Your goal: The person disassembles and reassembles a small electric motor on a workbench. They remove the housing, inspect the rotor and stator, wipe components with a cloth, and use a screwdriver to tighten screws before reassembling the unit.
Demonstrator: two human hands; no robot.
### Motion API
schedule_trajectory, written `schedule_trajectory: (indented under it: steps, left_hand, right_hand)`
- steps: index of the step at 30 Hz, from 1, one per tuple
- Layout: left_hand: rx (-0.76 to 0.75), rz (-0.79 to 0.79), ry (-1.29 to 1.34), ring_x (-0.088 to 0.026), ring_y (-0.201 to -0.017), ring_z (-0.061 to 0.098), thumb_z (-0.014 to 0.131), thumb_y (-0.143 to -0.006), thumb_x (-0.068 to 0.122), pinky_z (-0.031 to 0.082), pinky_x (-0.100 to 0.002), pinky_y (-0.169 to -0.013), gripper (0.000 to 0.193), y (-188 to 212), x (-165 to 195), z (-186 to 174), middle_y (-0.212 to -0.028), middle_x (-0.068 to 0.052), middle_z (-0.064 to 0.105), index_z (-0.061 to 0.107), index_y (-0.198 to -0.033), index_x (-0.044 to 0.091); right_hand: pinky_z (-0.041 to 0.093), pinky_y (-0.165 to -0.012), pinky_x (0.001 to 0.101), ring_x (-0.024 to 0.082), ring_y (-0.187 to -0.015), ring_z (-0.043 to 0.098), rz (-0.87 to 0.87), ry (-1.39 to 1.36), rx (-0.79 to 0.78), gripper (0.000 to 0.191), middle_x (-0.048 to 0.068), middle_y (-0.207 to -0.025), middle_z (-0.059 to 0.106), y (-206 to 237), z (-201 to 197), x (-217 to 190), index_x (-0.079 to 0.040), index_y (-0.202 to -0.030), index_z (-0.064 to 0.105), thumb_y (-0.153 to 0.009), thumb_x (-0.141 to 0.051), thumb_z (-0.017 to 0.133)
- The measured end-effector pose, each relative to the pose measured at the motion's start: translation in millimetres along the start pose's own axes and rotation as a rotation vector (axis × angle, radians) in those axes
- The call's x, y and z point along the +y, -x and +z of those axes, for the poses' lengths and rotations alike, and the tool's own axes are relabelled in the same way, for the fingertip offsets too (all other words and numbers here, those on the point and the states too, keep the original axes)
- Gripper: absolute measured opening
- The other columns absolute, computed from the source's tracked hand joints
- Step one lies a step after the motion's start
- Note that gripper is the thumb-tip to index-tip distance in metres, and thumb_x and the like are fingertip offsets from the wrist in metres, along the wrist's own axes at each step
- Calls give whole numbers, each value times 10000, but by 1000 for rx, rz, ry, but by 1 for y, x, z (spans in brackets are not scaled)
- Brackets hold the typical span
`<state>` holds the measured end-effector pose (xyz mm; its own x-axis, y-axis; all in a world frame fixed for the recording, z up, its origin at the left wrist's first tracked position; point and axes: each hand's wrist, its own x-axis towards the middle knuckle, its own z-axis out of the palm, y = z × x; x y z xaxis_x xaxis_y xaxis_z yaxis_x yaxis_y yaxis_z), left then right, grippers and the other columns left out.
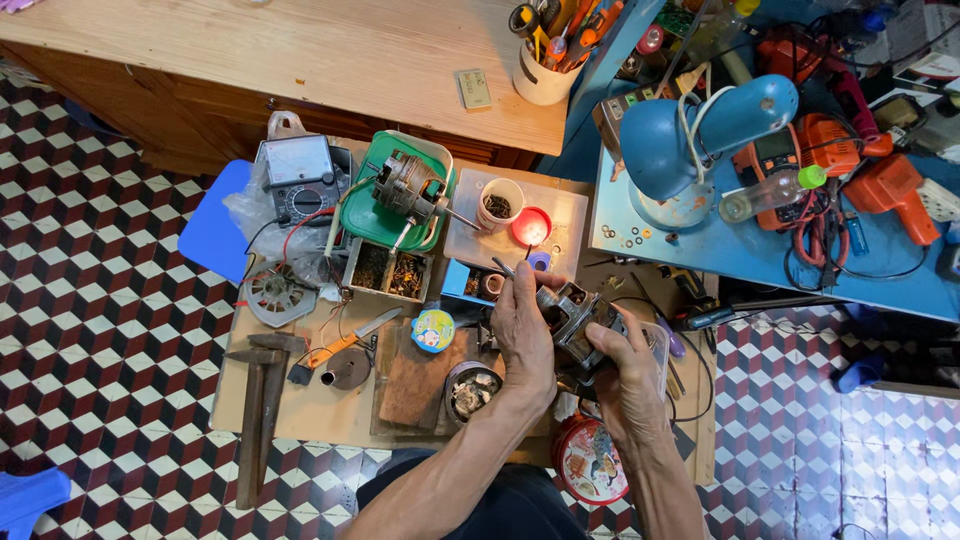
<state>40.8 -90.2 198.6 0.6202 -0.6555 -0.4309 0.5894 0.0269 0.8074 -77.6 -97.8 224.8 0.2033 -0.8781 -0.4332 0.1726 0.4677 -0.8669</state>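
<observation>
From the head view I find both hands raised over the near right part of the low wooden bench (300,410). The right hand (625,372) is closed around a small grey metal motor body (578,318), gripping it from below and from the right side. The left hand (522,335) is closed too, its fingers pinching a thin dark tool (503,268) whose tip points towards the far edge; whether that tool touches the motor I cannot tell. The motor sits between the two hands, just above the bench's right half. Below the left wrist stands a round tin of small parts (470,390); a red round tin lid (590,462) lies at the near edge under the right forearm. Towards the far edge I note a green tray (365,215) carrying a second motor with a shaft (408,188), a white cup (499,203) and a red cap (530,227). An analogue meter (300,178) rests at the far left corner, a hammer (258,400) along the left edge. A blue desk lamp (690,135) stands on the adjoining blue table (760,260).
</observation>
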Motion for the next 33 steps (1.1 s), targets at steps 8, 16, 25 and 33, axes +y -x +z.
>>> schedule_trajectory:
  steps: [8,16,25,33]
  left_hand:
    - [2,15,29,-122,-739,589,445,-1061,462,506,-297,-721,512,5,-1,9,-848,-29,690,682,-882,45]
    - [27,-38,127,-135,-807,617,466,-1052,455,519,-300,-782,494,1,3,16,-911,-42,683,681,-911,33]
    - [-21,-41,169,-154,-819,631,457,-1049,462,535,-310,-795,497,-8,3,10,-927,-69,696,680,-947,30]
    - [-1,-93,154,-153,-817,630,439,-1067,463,546,-324,-791,519,-15,-1,5,-944,-89,701,688,-949,24]
  right_hand:
    - [562,-857,390,176,-950,647,22,14,-30,544,82,-1036,657,-4,-10,-6,-62,-1318,542,-799,-136,686]
    - [543,-884,374,184,-977,647,47,39,13,575,80,-1067,671,-6,-20,-16,-62,-1331,534,-785,-156,688]
    - [574,-840,413,175,-989,639,88,138,8,583,48,-1055,642,-12,-30,-22,-81,-1336,521,-783,-198,665]
    - [523,-727,447,248,-939,646,94,54,-39,632,141,-1073,652,-7,-46,-8,-57,-1429,501,-841,-201,683]
